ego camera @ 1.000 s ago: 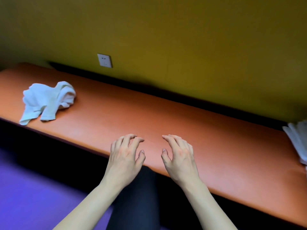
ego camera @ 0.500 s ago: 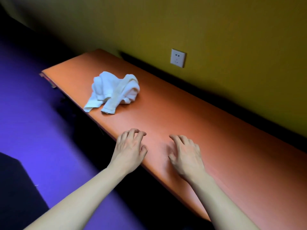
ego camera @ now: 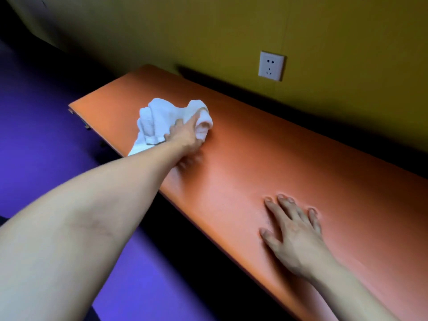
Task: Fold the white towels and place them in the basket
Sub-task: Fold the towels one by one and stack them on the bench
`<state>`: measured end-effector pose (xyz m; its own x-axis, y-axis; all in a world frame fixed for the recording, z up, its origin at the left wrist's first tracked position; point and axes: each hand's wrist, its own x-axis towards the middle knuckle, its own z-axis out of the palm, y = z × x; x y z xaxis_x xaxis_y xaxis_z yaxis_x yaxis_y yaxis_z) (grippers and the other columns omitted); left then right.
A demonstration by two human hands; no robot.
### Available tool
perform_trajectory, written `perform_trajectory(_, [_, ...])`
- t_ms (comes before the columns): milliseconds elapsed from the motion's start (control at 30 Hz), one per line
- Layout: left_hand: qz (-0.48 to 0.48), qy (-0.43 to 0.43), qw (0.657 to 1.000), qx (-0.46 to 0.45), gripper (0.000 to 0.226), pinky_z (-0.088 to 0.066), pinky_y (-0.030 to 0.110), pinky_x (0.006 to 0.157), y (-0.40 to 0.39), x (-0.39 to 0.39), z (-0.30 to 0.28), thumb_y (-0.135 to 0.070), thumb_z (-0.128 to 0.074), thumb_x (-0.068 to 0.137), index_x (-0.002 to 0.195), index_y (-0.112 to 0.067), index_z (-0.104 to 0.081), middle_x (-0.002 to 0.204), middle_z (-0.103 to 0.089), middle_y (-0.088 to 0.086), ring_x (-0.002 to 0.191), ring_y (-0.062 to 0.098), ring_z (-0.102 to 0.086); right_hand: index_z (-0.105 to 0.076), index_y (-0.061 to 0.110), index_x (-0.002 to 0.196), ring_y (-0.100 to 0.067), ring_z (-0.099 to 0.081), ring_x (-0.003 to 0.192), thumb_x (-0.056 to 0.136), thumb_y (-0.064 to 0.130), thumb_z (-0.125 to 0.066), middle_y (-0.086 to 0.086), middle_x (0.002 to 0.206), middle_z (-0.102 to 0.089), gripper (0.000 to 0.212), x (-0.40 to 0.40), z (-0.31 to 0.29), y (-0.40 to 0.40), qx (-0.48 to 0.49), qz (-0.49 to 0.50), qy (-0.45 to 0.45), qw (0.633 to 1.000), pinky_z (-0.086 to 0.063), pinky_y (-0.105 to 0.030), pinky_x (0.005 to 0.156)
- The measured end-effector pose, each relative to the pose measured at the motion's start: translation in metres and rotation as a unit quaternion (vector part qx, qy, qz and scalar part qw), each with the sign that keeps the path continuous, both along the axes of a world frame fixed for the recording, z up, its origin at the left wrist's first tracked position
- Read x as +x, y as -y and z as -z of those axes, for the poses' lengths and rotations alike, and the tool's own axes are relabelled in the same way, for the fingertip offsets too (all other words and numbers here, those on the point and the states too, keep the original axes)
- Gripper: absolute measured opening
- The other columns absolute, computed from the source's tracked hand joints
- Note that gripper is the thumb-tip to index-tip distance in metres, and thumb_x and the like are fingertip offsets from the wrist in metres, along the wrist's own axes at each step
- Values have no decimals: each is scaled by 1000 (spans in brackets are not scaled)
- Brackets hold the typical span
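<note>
A crumpled white towel (ego camera: pixel 159 117) lies near the far left end of the orange bench (ego camera: pixel 266 158). My left hand (ego camera: pixel 185 135) is stretched out onto the towel's right side, fingers closing into the cloth. My right hand (ego camera: pixel 294 230) rests flat on the bench nearer to me, fingers spread, holding nothing. No basket is in view.
A white wall socket (ego camera: pixel 271 65) sits on the yellow wall behind the bench. A dark gap runs between the bench and the wall. The purple floor (ego camera: pixel 34 135) lies to the left, beyond the bench's front edge.
My left hand has left the bench's front edge and reached far left onto the towel. The view has swung further left. My right hand stays flat on the bench.
</note>
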<state>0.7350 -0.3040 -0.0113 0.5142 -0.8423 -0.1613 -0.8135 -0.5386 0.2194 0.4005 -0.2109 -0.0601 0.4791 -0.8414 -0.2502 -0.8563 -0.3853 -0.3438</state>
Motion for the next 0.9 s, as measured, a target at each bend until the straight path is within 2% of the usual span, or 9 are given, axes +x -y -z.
perform_trajectory(167, [64,27,997,-20,48,-35,52,100,-8,-20,27,-20,-50,95,138,-40,-44,144,-43,0,129,32,-39,-10,41,159,-14,4,156,96,57,-46,8,170,-1,74,1,-4,-1,8,7,10,1000,9,-47,125])
perform_trajectory(367, [251,-25,966,-63,42,-41,52,99,-65,-98,33,-27,-55,82,123,-38,-53,131,-55,-1,119,37,-50,-15,38,160,-13,1,156,95,51,-51,6,170,-6,76,-3,-6,-1,23,-1,34,999,11,-47,124])
perform_trajectory(433, [290,-39,953,-79,43,-37,57,103,-91,-135,37,-31,-48,78,120,-38,-54,129,-56,-3,119,36,-50,-27,32,158,-13,-8,156,94,41,-54,4,168,-19,70,-10,-9,-3,23,-1,70,997,9,-42,125])
perform_trajectory(500, [298,-36,951,-69,41,-27,59,111,-109,-167,38,-29,-47,84,124,-36,-54,138,-50,-5,130,33,-42,-47,28,146,-15,-33,146,92,27,-57,4,154,-45,55,-25,-13,-9,34,23,143,989,-4,-36,126])
perform_trajectory(533, [293,-36,954,-62,40,-22,59,114,-115,-178,39,-27,-50,88,126,-35,-53,142,-47,-5,135,32,-37,-57,29,137,-14,-46,137,90,23,-58,6,143,-56,47,-35,-15,-12,44,46,173,983,-19,-34,124])
perform_trajectory(600, [293,-37,954,-61,41,-19,58,116,-122,-191,38,-22,-53,89,128,-35,-53,145,-44,-5,137,32,-33,-67,31,120,-13,-60,117,89,24,-57,11,123,-68,33,-57,-20,-21,46,104,184,976,-44,-30,103])
perform_trajectory(733, [329,-52,941,-62,46,-25,60,112,-136,-207,33,-31,-42,79,123,-34,-57,139,-50,-4,130,34,-40,-61,31,120,-16,-60,109,89,26,-61,9,111,-65,32,-106,-25,-36,-14,222,178,958,-44,-27,86])
perform_trajectory(833, [370,-75,925,-51,49,-28,58,110,-150,-226,27,-30,-43,76,123,-35,-58,135,-53,-5,126,33,-43,-46,38,138,-19,-50,117,85,32,-66,5,121,-53,57,-133,-27,-45,-28,201,141,969,-42,-36,98])
perform_trajectory(900, [397,-101,911,-38,44,-27,56,112,-160,-244,23,-33,-47,80,122,-40,-56,135,-52,-9,127,30,-42,-45,39,141,-21,-46,121,85,38,-66,5,127,-50,60,-140,-24,-51,-24,147,98,984,-39,-40,103])
